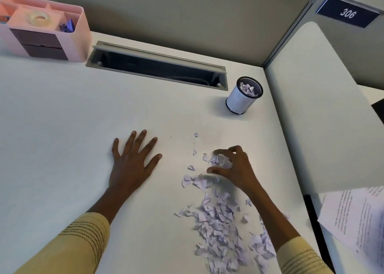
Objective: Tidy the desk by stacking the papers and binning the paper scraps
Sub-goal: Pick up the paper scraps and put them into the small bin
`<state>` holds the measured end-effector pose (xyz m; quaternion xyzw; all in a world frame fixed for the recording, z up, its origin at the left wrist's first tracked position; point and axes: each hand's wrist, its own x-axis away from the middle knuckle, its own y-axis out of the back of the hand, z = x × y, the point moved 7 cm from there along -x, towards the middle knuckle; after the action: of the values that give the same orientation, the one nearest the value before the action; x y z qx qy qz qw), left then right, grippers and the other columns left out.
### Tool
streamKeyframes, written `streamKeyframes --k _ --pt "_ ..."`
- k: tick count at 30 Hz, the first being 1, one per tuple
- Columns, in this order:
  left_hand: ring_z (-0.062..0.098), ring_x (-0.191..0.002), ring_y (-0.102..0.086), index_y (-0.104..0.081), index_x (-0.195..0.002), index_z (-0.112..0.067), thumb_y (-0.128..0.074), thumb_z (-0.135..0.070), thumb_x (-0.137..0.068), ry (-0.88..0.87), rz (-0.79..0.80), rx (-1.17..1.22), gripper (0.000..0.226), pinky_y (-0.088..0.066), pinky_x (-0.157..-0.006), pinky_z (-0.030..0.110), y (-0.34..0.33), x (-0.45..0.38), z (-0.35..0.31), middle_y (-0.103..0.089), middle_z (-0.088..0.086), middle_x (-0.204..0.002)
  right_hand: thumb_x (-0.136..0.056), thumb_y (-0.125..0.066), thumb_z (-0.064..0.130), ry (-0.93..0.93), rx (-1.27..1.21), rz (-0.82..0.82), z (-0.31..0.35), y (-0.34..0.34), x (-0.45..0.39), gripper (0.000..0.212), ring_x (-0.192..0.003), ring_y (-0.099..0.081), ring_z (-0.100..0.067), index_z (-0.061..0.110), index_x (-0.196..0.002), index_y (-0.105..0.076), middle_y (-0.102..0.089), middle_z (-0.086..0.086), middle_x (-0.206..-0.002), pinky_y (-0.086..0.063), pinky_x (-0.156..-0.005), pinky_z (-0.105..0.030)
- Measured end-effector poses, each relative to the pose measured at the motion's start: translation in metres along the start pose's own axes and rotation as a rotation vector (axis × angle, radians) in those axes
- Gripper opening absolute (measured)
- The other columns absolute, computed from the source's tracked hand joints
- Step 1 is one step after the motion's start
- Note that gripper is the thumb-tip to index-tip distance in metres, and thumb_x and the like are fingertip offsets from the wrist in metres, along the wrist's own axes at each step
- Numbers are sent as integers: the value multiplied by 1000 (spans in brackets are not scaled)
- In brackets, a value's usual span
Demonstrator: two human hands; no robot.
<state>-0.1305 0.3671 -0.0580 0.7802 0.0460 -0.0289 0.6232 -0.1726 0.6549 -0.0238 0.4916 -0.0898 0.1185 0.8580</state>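
My right hand (232,165) is motion-blurred, covers part of the scraps (220,217). Scrap pile runs off bottom edge. Papers (353,217) cut by right edge, print unreadable. Organizer (44,27) clipped at left. Cup (244,95) contents only partly visible.

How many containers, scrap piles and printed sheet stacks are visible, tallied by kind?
Pink desk organizer: 1
Mesh bin holding scraps: 1
Loose scrap pile on the desk: 1
Printed paper stack at the right edge: 1
Total: 4
The right hand has its grip on a bunch of scraps; the left hand lies flat.
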Motion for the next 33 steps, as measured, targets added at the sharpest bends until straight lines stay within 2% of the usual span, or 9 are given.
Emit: streamKeyframes --k 4,8,11,16,18,21,29,31,33 --pt "23 -141 -30 -48 -138 -32 -25 -60 -91 2 -3 8 60 -12 -112 58 0 1 0 -36 1 -152 -49 -84 58 90 91 139 27 -27 26 80 -106 -40 -13 41 -122 -54 -38 6 -116 -45 -81 -28" --pt "23 -142 -29 -47 -139 -32 -23 -60 -91 3 6 -4 60 -12 -113 58 0 1 0 -35 1 -153 -60 -86 30 60 -36 88 33 -32 21 48 -92 -56 -16 27 -104 -68 -49 2 -107 -50 -78 -27" --pt "23 -142 -29 -46 -139 -33 -23 -60 -91 0 13 -17 60 -12 -113 58 -1 0 1 -34 1 -153 -68 -82 16 60 -80 59 36 -28 14 25 -86 -59 -19 17 -91 -74 -60 -5 -98 -43 -70 -21" --pt "23 -142 -29 -46 -139 -32 -26 -60 -91 -1 8 -9 59 -12 -113 58 -1 0 1 -34 1 -153 -71 -74 8 39 -17 97 35 -27 2 16 -70 -56 -10 11 -86 -77 -71 -4 -86 -36 -56 -3" --pt "23 -143 -29 -46 -140 -32 -25 -60 -92 -7 7 -12 59 -12 -113 58 -1 0 0 -34 2 -153 -68 -73 3 -12 -97 106 30 -23 -3 15 -61 -59 -11 7 -82 -77 -71 -6 -75 -43 -57 -5" --pt "23 -143 -27 -45 -140 -32 -24 -60 -92 -8 8 -7 60 -12 -113 58 -1 0 1 -33 2 -154 -66 -76 -5 -76 -352 82 27 0 -12 15 -54 -64 -16 2 -79 -75 -67 -13 -66 -56 -57 -22" --pt "25 -142 -30 -47 -139 -30 -26 -59 -92 -25 -7 -10 59 -15 -112 60 -1 0 -1 -35 4 -152 -66 -76 -10 -75 -598 -339 22 137 -92 28 -46 -61 -11 -9 -93 -68 -64 -9 -60 -56 -55 -22" --pt "26 -141 -31 -48 -139 -30 -26 -58 -92 -27 -11 -9 59 -15 -112 61 -1 0 -1 -36 4 -152 -59 -78 -3 -76 -551 -438 20 164 -115 31 -51 -61 -14 -4 -90 -72 -64 -4 -57 -55 -61 -25" --pt "25 -142 -30 -47 -139 -30 -26 -58 -92 -23 -10 -12 59 -15 -112 60 -1 0 -1 -35 4 -152 -52 -74 9 -87 -420 -513 21 181 -133 34 -63 -61 -20 4 -86 -75 -67 -11 -67 -53 -70 -35"
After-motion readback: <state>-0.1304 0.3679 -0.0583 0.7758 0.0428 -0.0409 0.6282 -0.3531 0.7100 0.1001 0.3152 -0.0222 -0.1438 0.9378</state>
